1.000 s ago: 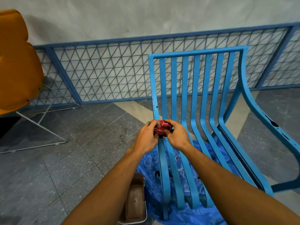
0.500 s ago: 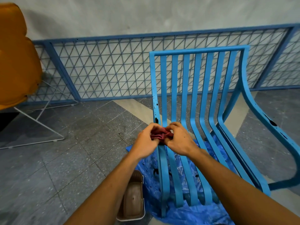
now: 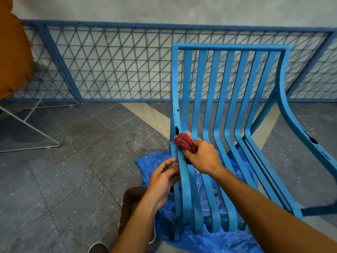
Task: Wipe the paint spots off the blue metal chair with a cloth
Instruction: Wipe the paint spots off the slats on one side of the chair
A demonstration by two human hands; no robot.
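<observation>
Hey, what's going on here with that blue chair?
A person is cleaning the chair. The right hand grips a red cloth against the chair's side rail, just below a black paint spot. The left hand touches the same rail lower down. More spots show higher up and on the armrest.

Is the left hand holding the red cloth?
No, the right hand grips the red cloth against the blue chair, while the left hand holds nothing.
</observation>
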